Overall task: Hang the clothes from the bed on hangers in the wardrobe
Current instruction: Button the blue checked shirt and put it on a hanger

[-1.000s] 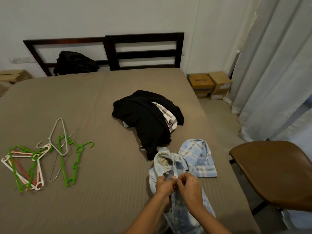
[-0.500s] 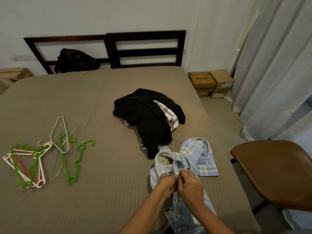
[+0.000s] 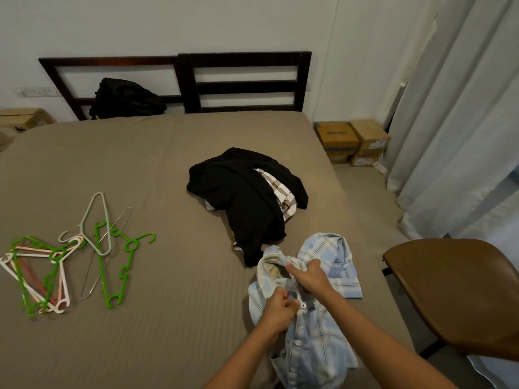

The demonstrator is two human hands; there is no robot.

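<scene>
A light blue plaid shirt (image 3: 325,341) lies on the near right part of the brown bed (image 3: 157,164). My left hand (image 3: 279,307) pinches its button placket just below the collar. My right hand (image 3: 310,276) grips the cloth at the collar, a little farther up. Behind the shirt sits a pile of clothes (image 3: 247,197), black on top with a striped piece showing. Several hangers (image 3: 70,256), green, white and pink, lie spread on the left of the bed. No wardrobe is in view.
A brown chair (image 3: 455,293) stands close to the bed's right side. A black bag (image 3: 126,98) leans on the dark headboard (image 3: 241,80). Two cardboard boxes (image 3: 352,141) sit on the floor by white curtains (image 3: 460,108). Another box (image 3: 25,119) is far left.
My hands were pinched together on the placket; now they have parted, the right one moving up to the collar and the left staying lower. The view has shifted slightly.
</scene>
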